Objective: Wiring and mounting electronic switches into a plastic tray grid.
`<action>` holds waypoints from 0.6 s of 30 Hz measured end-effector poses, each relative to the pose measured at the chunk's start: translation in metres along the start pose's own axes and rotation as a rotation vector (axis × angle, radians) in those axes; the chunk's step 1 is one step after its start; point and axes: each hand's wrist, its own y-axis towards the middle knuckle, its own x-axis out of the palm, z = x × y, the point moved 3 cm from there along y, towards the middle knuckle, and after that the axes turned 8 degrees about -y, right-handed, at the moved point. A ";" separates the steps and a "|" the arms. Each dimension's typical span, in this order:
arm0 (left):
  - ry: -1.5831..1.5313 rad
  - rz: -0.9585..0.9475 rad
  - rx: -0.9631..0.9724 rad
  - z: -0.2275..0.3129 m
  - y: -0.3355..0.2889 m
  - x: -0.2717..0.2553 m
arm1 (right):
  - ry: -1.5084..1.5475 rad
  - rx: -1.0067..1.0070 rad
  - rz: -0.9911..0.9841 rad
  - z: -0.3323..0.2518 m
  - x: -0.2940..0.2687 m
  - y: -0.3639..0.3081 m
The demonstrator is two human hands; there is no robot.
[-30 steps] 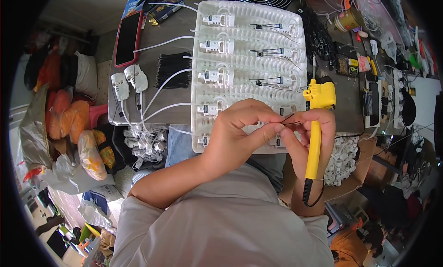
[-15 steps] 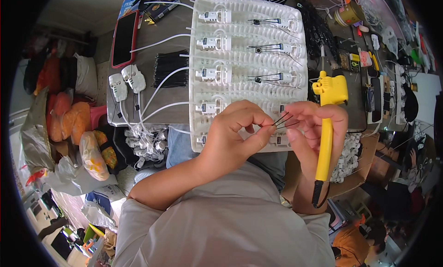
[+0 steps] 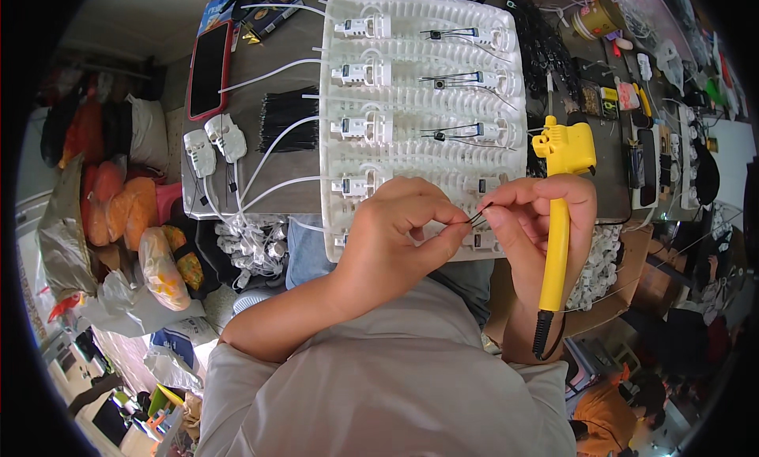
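Thin black wires [image 3: 477, 217] run between my two hands, over the near part of a white ribbed tray [image 3: 419, 54]. My left hand [image 3: 395, 236] is closed, with thumb and forefinger pinching one end of them. With the thumb and forefinger of my right hand [image 3: 518, 228] I pinch the other end. A yellow soldering gun [image 3: 557, 255] rests upright in that same hand, its head above the fingers and its cord below. White plastic connector housings [image 3: 362, 128] sit in the tray in two columns. Black wire parts [image 3: 457, 132] lie across the right-hand ones.
Left of the tray lie a bundle of black wires [image 3: 286, 123], a red-cased phone [image 3: 209, 69] and two white connectors [image 3: 226, 137] on white cables. Tangled black wires [image 3: 538, 54] and small tools lie on the right. A cardboard box [image 3: 631, 259] of white parts stands below the table edge.
My right thumb and forefinger have come together on the wires, where they were apart before. My left hand keeps its pinch. The whole view has shifted slightly.
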 end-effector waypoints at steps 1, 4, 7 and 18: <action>0.015 0.002 0.023 0.000 0.000 0.000 | 0.001 0.000 0.000 0.000 0.000 0.000; 0.031 0.000 0.032 -0.002 0.000 -0.001 | -0.001 -0.016 -0.005 0.001 0.000 0.001; 0.071 0.004 0.059 -0.004 -0.001 0.000 | -0.019 -0.017 -0.017 0.000 0.000 0.000; -0.052 -0.072 -0.050 0.007 0.003 0.008 | 0.093 0.020 -0.012 0.014 -0.001 -0.014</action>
